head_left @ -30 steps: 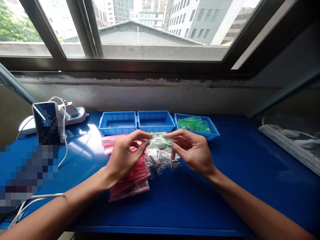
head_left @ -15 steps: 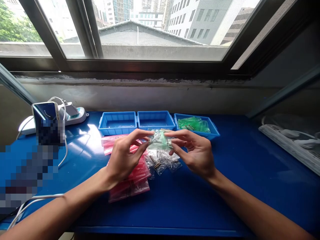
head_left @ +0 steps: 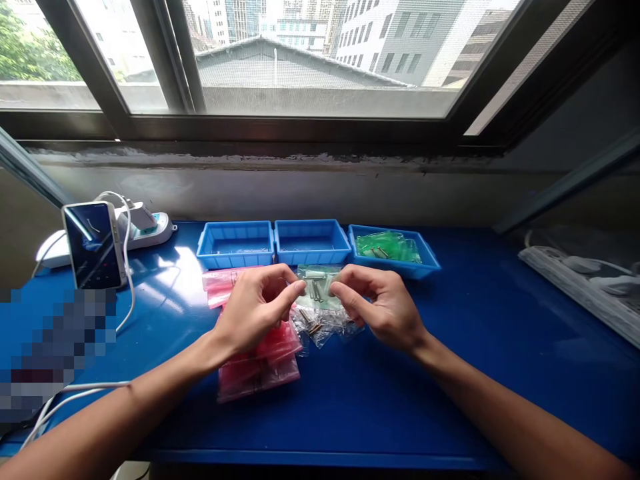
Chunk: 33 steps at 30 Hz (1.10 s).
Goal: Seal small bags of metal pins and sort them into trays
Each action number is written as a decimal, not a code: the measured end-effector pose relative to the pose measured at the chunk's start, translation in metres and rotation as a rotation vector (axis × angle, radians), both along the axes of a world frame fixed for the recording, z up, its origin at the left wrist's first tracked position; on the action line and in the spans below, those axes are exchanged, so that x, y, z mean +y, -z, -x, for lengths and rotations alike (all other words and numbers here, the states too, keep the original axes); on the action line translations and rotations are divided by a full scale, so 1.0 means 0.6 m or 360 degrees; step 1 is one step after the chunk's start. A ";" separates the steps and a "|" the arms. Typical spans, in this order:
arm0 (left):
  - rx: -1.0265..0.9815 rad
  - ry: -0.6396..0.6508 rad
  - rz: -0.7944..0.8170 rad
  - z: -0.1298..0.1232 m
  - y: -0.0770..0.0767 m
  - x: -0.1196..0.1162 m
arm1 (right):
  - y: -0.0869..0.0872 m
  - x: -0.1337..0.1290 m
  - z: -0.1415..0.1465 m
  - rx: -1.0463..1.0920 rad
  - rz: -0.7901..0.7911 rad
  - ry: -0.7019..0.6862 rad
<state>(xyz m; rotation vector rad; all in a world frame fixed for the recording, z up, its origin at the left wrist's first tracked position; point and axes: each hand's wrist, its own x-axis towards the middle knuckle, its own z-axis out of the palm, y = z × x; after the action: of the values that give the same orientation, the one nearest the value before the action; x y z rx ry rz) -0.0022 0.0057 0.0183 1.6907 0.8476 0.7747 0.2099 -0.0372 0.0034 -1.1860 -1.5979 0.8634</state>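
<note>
A small pale green clear bag [head_left: 316, 287] with several metal screws inside is stretched between my two hands. My left hand [head_left: 260, 303] pinches its left edge with thumb and fingers, and my right hand [head_left: 383, 307] pinches the right edge. Just below the bag lie clear plastic packets [head_left: 325, 328] with small brownish metal pieces in them. Pink plastic bags [head_left: 257, 380] lie overlapped under and beside my left hand. Behind my right hand, a blue bin [head_left: 425, 259] holds green bags [head_left: 390, 248] with screws.
Two more blue bins [head_left: 237, 259] [head_left: 313, 255] stand at the back, small pieces lying in the left one. A phone [head_left: 95, 247], power strip [head_left: 163, 232] and white cables are at the left. Another power strip [head_left: 575, 283] lies at the right, on the blue table [head_left: 480, 347].
The green bag has been turned and spread flatter, so the screws inside show more clearly. Both hands have closed more tightly at its edges.
</note>
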 end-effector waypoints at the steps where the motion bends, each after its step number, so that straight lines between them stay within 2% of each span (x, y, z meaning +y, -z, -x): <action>1: 0.0007 -0.0004 -0.0007 0.000 0.000 0.000 | -0.001 0.000 0.000 -0.0001 -0.0008 0.0009; 5: 0.0002 -0.0043 -0.0064 -0.002 0.000 -0.003 | 0.000 0.001 0.000 0.0001 -0.0048 0.0064; 11: -0.0066 -0.0113 -0.0283 0.000 0.011 -0.003 | 0.015 0.001 -0.003 0.0161 -0.0075 0.0090; 19: -0.0063 -0.0224 -0.0593 0.004 0.015 -0.003 | 0.023 0.000 -0.004 0.0083 -0.0389 0.0164; 27: -0.0022 -0.0235 -0.0666 0.004 0.017 -0.002 | 0.028 0.000 -0.011 -0.0028 -0.0381 0.0190; 33: 0.0081 -0.0198 -0.0632 0.004 0.014 -0.002 | 0.011 0.003 -0.011 -0.0057 -0.0300 0.0142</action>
<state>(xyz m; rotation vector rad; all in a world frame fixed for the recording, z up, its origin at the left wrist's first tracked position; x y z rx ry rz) -0.0044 0.0047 0.0099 2.0263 0.8816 1.0408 0.2167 -0.0354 -0.0030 -1.1346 -1.6045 0.6226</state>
